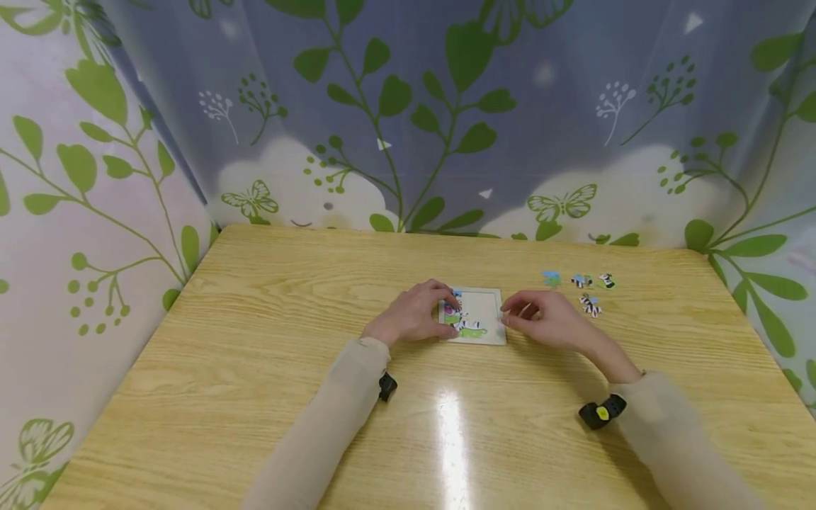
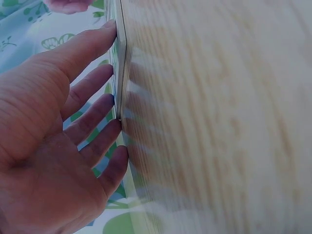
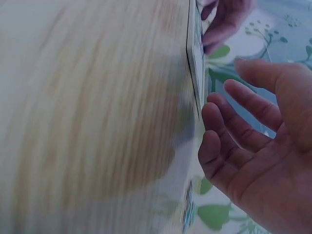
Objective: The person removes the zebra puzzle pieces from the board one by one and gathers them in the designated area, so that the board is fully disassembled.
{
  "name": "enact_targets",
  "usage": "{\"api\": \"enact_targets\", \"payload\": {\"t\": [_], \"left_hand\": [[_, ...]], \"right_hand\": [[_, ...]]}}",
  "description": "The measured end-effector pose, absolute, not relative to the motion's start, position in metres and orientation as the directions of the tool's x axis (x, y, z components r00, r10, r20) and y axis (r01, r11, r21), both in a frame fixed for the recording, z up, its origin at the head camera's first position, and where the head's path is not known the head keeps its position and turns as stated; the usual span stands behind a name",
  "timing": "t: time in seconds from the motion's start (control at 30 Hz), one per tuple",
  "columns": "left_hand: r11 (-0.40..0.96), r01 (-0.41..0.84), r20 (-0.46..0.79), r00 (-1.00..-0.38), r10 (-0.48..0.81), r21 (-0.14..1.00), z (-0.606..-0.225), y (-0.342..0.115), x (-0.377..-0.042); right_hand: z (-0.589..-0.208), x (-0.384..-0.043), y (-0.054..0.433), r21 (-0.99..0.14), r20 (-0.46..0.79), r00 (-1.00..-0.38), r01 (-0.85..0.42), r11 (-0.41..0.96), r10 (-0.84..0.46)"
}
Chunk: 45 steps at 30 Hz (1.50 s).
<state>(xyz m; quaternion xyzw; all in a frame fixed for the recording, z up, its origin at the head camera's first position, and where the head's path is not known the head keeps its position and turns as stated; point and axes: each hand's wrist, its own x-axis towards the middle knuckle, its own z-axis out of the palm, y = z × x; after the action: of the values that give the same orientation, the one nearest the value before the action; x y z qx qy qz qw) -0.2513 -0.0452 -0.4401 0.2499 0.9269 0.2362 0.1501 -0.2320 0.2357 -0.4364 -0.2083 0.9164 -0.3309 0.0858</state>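
Note:
A small square jigsaw board (image 1: 484, 315) lies flat on the table, with several zebra-patterned and green pieces (image 1: 472, 331) along its left and lower sides. My left hand (image 1: 416, 314) is at the board's left part, thumb and fingertips touching the pieces and board there. The left wrist view shows its fingers (image 2: 92, 124) spread and fairly straight. Beside the board's right edge is my right hand (image 1: 542, 320), with loosely bent fingers and nothing seen between them. In the right wrist view its fingers (image 3: 253, 107) are apart from the board (image 3: 195, 58).
Several loose jigsaw pieces (image 1: 581, 280) lie to the right of the board, beyond the right hand; one zebra piece (image 1: 591, 306) is nearer to it. A patterned curtain (image 1: 408, 142) stands behind the wooden table (image 1: 287, 297). Both wrists wear black straps.

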Motion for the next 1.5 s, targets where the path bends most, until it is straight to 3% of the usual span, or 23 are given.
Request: {"api": "enact_targets", "payload": {"t": [0.47, 0.77, 1.5], "left_hand": [[0.767, 0.391, -0.155, -0.835, 0.528, 0.508, -0.441, -0.046, -0.252], [0.761, 0.391, -0.151, -0.834, 0.531, 0.518, -0.440, -0.046, -0.252], [0.758, 0.393, -0.143, -0.835, 0.532, 0.521, -0.441, -0.046, -0.253]], "right_hand": [[-0.441, -0.240, 0.202, -0.606, -0.049, -0.816, -0.433, 0.667, -0.575], [-0.443, -0.240, 0.198, -0.542, -0.022, -0.827, -0.462, 0.702, -0.561], [-0.446, -0.239, 0.193, -0.584, -0.039, -0.841, -0.419, 0.695, -0.539]]}}
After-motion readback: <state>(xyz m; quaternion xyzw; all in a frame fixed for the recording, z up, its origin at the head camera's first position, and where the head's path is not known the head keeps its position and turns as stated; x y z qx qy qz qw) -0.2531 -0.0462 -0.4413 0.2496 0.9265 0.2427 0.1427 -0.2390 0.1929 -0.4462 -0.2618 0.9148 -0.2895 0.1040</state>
